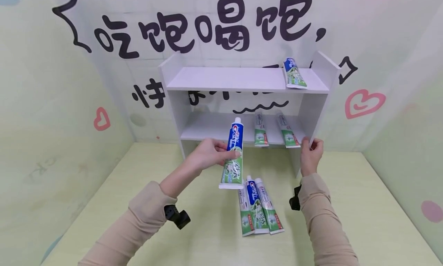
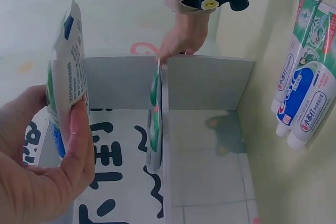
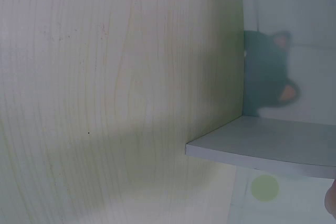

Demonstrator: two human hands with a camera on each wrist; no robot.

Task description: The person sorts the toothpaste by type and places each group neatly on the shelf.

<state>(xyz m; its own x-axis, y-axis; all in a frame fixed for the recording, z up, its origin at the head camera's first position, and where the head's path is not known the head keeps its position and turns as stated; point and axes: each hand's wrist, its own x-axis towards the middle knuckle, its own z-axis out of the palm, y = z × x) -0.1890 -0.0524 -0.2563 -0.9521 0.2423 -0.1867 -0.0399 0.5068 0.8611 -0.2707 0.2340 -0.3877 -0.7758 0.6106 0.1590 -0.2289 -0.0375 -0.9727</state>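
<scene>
My left hand [image 1: 211, 155] pinches a blue and green toothpaste tube [image 1: 236, 143], thumb across its front. Cap up, the tube hangs in front of the middle shelf [image 1: 214, 129]; the left wrist view shows its printed back. My right hand [image 1: 311, 156] grips the right side panel [image 1: 313, 114] of the white shelf unit at the middle shelf's height. Two white and green toothpaste tubes [image 1: 261, 131] lie on the right part of that shelf. Another blue and green toothpaste tube [image 1: 294, 74] lies on the top shelf [image 1: 221, 78], at the right.
Three toothpaste tubes [image 1: 257, 210] lie side by side on the pale wooden table [image 1: 207, 227], in front of the shelf unit. Behind the unit stands a wall [image 1: 114, 81] with large black characters. Light green walls [image 1: 408, 116] flank the table.
</scene>
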